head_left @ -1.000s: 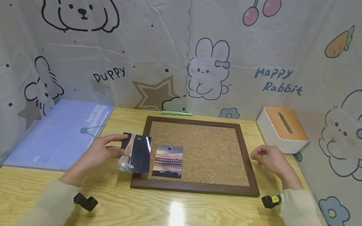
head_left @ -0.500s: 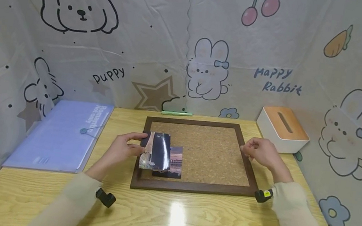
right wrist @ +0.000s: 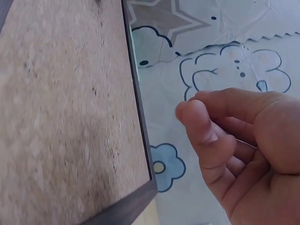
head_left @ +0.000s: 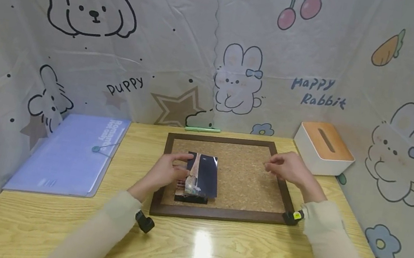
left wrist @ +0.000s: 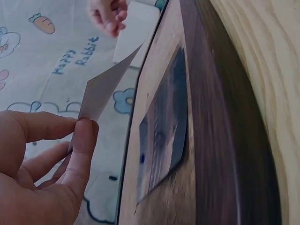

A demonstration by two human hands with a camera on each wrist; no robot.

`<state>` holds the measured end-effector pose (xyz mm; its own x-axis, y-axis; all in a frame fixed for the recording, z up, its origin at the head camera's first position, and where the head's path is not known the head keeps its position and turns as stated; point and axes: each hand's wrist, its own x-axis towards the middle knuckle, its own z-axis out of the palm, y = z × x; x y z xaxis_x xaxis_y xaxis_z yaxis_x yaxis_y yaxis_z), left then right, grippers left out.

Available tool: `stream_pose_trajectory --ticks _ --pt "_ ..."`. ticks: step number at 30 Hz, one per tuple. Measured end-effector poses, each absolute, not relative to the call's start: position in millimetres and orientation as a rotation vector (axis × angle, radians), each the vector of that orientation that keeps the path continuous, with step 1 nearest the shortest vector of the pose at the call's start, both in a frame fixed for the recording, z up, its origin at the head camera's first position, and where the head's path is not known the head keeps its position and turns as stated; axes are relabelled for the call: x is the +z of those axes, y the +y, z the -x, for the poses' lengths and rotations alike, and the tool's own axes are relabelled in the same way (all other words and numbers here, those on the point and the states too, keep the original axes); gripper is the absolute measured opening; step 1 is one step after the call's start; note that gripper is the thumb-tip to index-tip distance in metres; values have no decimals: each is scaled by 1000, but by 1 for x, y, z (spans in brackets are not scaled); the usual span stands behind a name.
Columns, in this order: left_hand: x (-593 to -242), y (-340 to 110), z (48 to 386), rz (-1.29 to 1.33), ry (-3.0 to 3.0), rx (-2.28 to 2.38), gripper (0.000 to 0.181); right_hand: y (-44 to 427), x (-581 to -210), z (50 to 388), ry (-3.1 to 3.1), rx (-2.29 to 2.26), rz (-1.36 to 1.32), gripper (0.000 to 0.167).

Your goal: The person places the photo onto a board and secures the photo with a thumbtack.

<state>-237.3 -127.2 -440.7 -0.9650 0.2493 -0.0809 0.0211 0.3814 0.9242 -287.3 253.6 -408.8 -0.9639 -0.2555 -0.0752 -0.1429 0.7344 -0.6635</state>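
In the head view my left hand [head_left: 164, 170] pinches the left edge of a dark photo print [head_left: 205, 176] showing a lit tower. The left wrist view shows the pale back of this print [left wrist: 103, 91], raised off the cork board [head_left: 240, 175]. Behind it, partly covered, a sunset pier photo [left wrist: 164, 126] lies on the cork with a blue pushpin [left wrist: 142, 158] at its edge. My right hand [head_left: 289, 168] is over the board's right side. In the right wrist view its thumb and index fingertips [right wrist: 192, 110] meet, the other fingers curled; I see nothing clearly between them.
The board has a dark brown wooden frame [head_left: 218, 214]. A blue document folder [head_left: 68, 154] lies to the left. A green pen [head_left: 203, 129] is behind the board, and a white tissue box with a wooden lid [head_left: 323, 147] stands at the back right.
My left hand has carried the dark photo rightward from the board's left edge to over the pier photo. My right hand has moved left, from beside the frame to over the cork.
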Motion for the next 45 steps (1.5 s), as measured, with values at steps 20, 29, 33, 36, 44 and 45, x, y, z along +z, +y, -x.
stream_pose_trajectory --ticks 20,29,33,36,44,45 --pt "-454 -45 250 -216 2340 1640 58 234 -417 296 2675 -1131 376 14" --pt "-465 -25 256 -265 2305 1644 59 227 -424 301 2633 -1155 371 16" --pt "-469 -17 257 -242 2380 1568 58 225 -430 305 2588 -1191 340 15" --pt "-470 -13 258 -270 2437 1503 57 223 -436 308 2545 -1197 322 15" --pt "-472 -5 260 -389 2596 1301 53 219 -455 317 2464 -1155 357 15" --pt "-472 -4 261 -396 2611 1284 52 219 -456 317 2460 -1144 359 15"
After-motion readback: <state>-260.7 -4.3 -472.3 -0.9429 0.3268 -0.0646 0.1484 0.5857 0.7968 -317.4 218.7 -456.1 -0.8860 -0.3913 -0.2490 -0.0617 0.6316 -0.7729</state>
